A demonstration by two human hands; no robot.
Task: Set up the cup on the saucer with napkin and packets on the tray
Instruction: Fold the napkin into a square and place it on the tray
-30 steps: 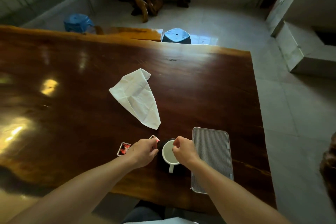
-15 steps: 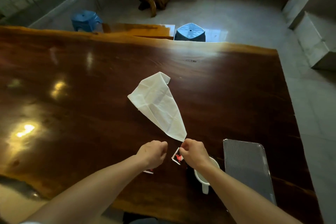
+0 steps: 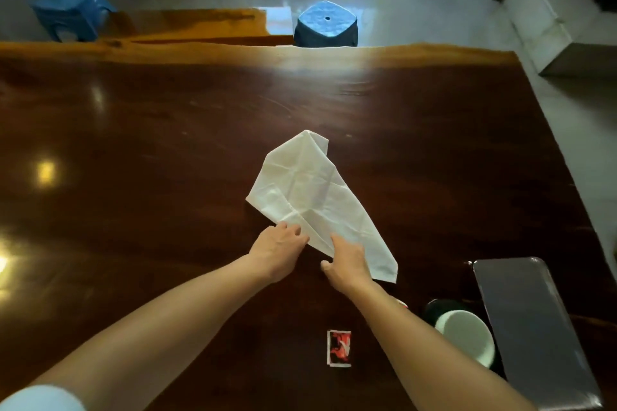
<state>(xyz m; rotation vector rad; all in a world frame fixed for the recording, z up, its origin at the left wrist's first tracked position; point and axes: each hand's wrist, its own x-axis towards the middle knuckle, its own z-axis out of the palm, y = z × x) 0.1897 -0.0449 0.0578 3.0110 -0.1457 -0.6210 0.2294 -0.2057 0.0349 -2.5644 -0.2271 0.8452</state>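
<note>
The desk [image 3: 167, 160] is dark polished wood, glossy with lamp glints. The napkin [image 3: 314, 197] looks like creased white cloth, matt. The cup [image 3: 467, 335] is smooth white ceramic. The tray [image 3: 531, 327] is grey with a dull sheen. The packet [image 3: 339, 348] looks like printed paper.

The napkin [image 3: 312, 202] is white cloth, creased and loosely folded into a long tapering shape; it lies flat at mid-frame, running from upper left to lower right, with its near edge under fingers of both hands. The cup [image 3: 465, 335] is white, open side up, at the lower right of the frame, standing on a dark saucer [image 3: 437, 307] of which only the rim shows. Just right of them lies the tray [image 3: 531, 327], a grey rounded rectangle, flat and bare. One packet [image 3: 339, 348], red and black with a white border, lies flat at lower centre; another packet [image 3: 401, 303] barely shows beside the right forearm.
</note>
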